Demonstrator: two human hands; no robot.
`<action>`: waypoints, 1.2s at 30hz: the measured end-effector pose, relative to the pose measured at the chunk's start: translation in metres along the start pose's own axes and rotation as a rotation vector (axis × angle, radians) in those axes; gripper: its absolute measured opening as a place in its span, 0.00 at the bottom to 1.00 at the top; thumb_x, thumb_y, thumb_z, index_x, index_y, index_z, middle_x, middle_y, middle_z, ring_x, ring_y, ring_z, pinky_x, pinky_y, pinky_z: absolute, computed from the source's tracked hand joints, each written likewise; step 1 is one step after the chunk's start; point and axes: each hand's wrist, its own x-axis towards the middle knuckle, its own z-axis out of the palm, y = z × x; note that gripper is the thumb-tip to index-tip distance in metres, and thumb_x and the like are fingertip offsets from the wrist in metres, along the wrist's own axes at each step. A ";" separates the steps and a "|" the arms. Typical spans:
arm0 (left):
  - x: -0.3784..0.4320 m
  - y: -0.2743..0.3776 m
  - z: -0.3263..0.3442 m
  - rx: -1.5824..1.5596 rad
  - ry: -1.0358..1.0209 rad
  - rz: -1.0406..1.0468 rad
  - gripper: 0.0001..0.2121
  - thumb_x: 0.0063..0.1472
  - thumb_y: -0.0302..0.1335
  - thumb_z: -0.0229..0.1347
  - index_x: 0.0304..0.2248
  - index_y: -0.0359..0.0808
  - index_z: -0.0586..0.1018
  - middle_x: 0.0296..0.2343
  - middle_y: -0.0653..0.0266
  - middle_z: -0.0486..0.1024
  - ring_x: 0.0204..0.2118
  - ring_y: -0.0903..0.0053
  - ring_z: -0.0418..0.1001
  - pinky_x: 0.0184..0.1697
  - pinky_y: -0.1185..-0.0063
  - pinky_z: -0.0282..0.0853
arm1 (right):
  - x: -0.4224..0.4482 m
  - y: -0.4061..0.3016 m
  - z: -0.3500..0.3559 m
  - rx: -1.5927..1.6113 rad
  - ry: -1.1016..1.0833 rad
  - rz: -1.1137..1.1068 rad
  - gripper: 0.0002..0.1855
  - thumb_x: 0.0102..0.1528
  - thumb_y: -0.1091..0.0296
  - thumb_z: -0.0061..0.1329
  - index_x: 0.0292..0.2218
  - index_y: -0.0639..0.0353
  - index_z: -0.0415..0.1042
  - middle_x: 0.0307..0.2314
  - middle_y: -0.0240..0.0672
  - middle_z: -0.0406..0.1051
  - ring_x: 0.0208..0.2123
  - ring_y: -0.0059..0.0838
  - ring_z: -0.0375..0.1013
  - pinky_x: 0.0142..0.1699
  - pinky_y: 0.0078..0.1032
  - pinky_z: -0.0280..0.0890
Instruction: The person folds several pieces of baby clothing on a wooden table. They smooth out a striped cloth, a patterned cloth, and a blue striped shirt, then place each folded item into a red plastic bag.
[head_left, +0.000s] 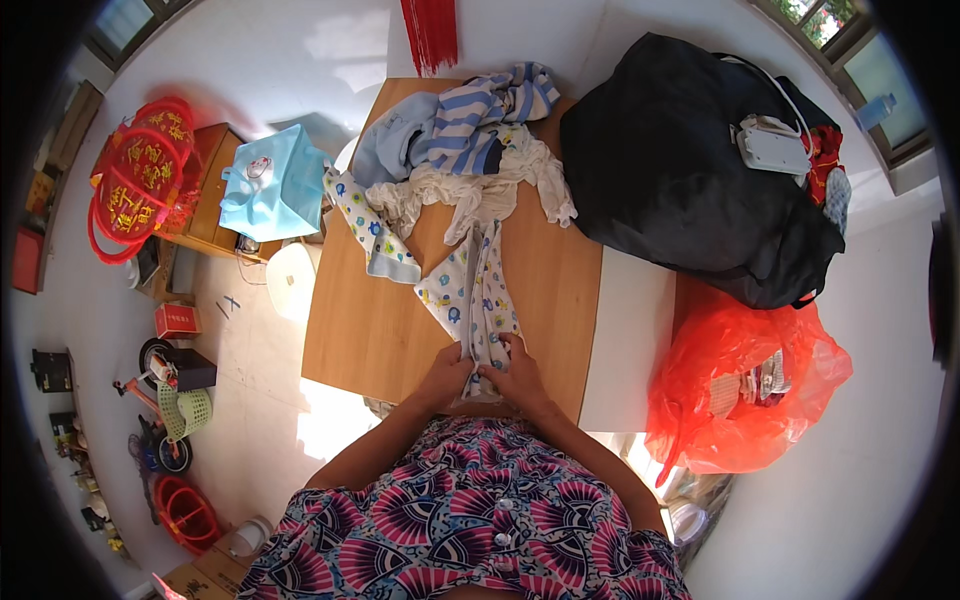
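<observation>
A white child's garment with a blue and green animal print lies on the wooden table, its near end at the front edge. My left hand pinches one side of that near end. Close beside it, my right hand grips the other side, thumb on top. The cloth between them is gathered in lengthwise folds. Beyond it rests a heap of clothes: a blue-and-white striped garment, a light blue garment and crumpled cream cloth. A printed sleeve or leg with a grey cuff hangs out leftward.
A large black bag with a white power strip on it stands at the right. Below it sits a red plastic bag holding fabric. Leftward are a light blue bag, a white stool and a small bicycle.
</observation>
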 end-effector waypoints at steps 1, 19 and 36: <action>-0.002 0.008 0.005 0.007 -0.017 0.013 0.15 0.60 0.20 0.42 0.46 0.28 0.71 0.39 0.56 0.75 0.38 0.73 0.76 0.41 0.77 0.73 | 0.001 -0.004 -0.004 -0.048 0.009 0.026 0.14 0.53 0.70 0.51 0.40 0.69 0.70 0.34 0.42 0.73 0.33 0.25 0.72 0.37 0.22 0.66; -0.083 -0.061 -0.122 -0.607 0.554 -0.047 0.15 0.63 0.26 0.40 0.45 0.28 0.71 0.39 0.54 0.75 0.40 0.66 0.75 0.42 0.69 0.73 | -0.076 0.141 -0.084 1.015 0.589 0.457 0.16 0.52 0.75 0.46 0.42 0.72 0.72 0.37 0.39 0.74 0.39 0.28 0.72 0.44 0.23 0.66; -0.012 0.271 -0.071 -0.390 0.151 0.385 0.13 0.59 0.28 0.52 0.42 0.30 0.71 0.34 0.55 0.77 0.32 0.69 0.78 0.36 0.74 0.77 | 0.049 -0.069 -0.223 1.198 0.289 0.009 0.14 0.54 0.74 0.48 0.41 0.73 0.70 0.32 0.43 0.74 0.33 0.31 0.76 0.39 0.24 0.71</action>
